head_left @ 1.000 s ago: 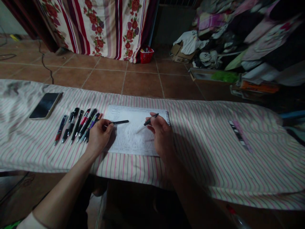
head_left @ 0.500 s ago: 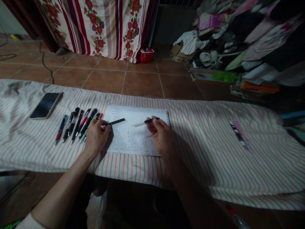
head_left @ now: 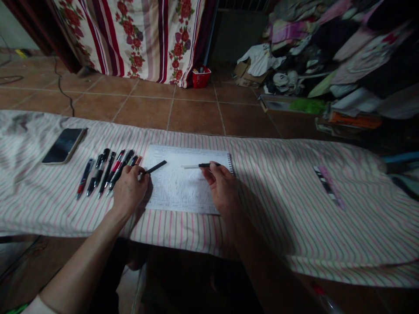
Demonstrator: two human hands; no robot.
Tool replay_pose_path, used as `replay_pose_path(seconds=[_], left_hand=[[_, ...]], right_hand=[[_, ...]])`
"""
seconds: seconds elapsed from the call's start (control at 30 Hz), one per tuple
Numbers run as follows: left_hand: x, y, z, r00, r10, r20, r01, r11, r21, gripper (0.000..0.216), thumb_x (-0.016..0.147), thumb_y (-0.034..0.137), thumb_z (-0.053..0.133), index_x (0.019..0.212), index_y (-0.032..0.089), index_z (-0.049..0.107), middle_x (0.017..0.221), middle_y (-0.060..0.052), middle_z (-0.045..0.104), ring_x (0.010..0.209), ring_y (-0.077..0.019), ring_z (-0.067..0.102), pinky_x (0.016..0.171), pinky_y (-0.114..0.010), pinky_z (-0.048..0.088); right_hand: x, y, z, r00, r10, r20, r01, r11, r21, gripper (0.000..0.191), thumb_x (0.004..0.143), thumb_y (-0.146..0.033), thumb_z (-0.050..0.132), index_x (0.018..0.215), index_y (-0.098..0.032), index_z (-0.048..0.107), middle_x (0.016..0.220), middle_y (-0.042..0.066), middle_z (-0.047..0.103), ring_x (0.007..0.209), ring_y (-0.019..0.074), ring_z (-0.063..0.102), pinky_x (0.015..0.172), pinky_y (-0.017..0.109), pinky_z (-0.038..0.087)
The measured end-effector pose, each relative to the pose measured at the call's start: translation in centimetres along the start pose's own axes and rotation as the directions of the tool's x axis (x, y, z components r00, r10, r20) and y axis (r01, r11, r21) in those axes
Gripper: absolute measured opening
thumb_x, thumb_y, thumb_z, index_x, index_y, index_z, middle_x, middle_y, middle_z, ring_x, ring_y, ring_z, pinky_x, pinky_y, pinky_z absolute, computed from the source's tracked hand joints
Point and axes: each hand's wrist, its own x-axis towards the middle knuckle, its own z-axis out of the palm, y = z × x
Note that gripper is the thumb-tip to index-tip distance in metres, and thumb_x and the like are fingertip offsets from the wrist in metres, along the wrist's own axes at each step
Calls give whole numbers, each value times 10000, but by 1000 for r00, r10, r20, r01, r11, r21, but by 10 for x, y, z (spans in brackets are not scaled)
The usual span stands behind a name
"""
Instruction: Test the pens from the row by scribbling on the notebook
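Observation:
My left hand (head_left: 130, 185) is closed on a slim black pen barrel (head_left: 156, 167), which points up and to the right over the notepad. My right hand (head_left: 222, 185) pinches a black pen part (head_left: 208, 165) with a thin pale stick, seemingly a refill (head_left: 190, 166), jutting out leftward. A gap separates the two pieces. Under both hands lies a spiral-bound notepad (head_left: 183, 196), its white page covered in faint markings. Just left of my left hand, several pens (head_left: 106, 172) lie side by side, black and red among them; the nearest ones are partly hidden by that hand.
A phone (head_left: 63, 146) lies at the left on the striped cloth (head_left: 278, 196). Dark and pink slim items (head_left: 329, 186) rest at the right. Beyond are a floral curtain (head_left: 147, 39), a red basket (head_left: 201, 77) and piled clothes (head_left: 294, 35).
The black barrel in my left hand has tilted more steeply and shifted slightly left. The refill end in my right hand has risen, so that piece now lies nearly level.

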Motion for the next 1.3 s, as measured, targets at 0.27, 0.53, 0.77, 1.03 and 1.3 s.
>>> replay_pose_path(seconds=[0.27, 0.53, 0.77, 1.03, 1.3], left_hand=[[-5, 9, -4, 999, 21, 35, -24, 996, 91, 362, 827, 338, 499, 1119, 157, 612, 1129, -158, 572, 850, -315, 632, 666, -398, 485], [-8, 19, -7, 999, 49, 5, -49, 989, 142, 370, 833, 348, 501, 1140, 168, 606, 1159, -174, 555, 935, -342, 606, 643, -403, 484], [-24, 38, -2, 982, 181, -46, -172, 974, 149, 291, 857, 317, 460, 1054, 164, 609, 1167, -171, 534, 1014, -301, 556, 601, -324, 469], [-36, 54, 6, 958, 288, 7, -288, 957, 28, 260, 870, 249, 429, 1071, 170, 574, 1196, -152, 517, 1036, -272, 513, 626, -312, 489], [-38, 28, -3, 955, 291, -56, -285, 954, 90, 305, 866, 196, 402, 1087, 118, 597, 1263, -194, 527, 1146, -340, 470, 894, -461, 431]], right_hand=[[-1, 0, -2, 1000, 16, -8, -16, 1000, -9, 229, 656, -332, 755, 727, -174, 605, 728, -21, 654, 670, 94, 634, 743, 258, 556], [-2, -3, -4, 999, 41, -31, -41, 999, 7, 244, 655, -331, 760, 760, -166, 613, 718, -15, 669, 682, 99, 650, 749, 252, 553], [0, -4, -8, 1000, 19, -16, -19, 1000, -7, 244, 653, -329, 765, 754, -171, 608, 719, -16, 670, 673, 109, 667, 700, 245, 569], [0, 2, -9, 1000, 18, -1, -18, 999, -47, 217, 657, -300, 769, 766, -169, 634, 730, -15, 677, 673, 118, 683, 670, 233, 578], [-1, 0, -4, 999, 40, -7, -40, 999, -34, 206, 640, -281, 784, 742, -165, 648, 687, -27, 684, 638, 100, 682, 625, 175, 565]])
